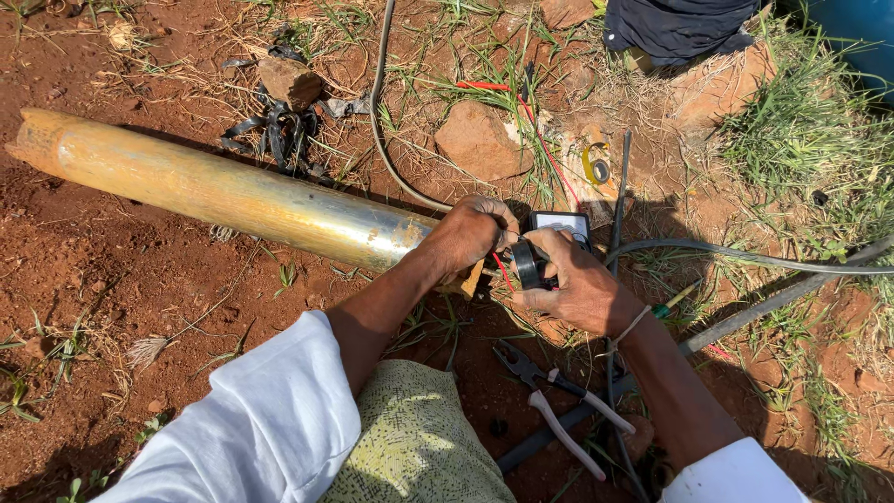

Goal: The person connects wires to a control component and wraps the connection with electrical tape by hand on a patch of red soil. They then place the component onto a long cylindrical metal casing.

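The left hand (470, 233) is curled nearly closed at the end of a long metal pipe (223, 191), its fingers (498, 216) bent down over the spot where the pipe ends; exactly what they pinch there is hidden. The right hand (577, 284) is wrapped around a roll of black tape (527, 264), thumb and fingers closed on it, held just beside the left hand. Behind both hands sits a small black box with a pale face (562, 224). A thin red wire (535, 126) runs up from the hands across the ground. The pipe lies on bare red soil (112, 279) with dry grass and rocks (480, 140) about. 1 pair of pliers with pale handles (559, 410) lies on the soil below the right wrist, and grey cables (745, 256) trail off to the right. Strips of black scrap (275, 130) lie above the pipe.
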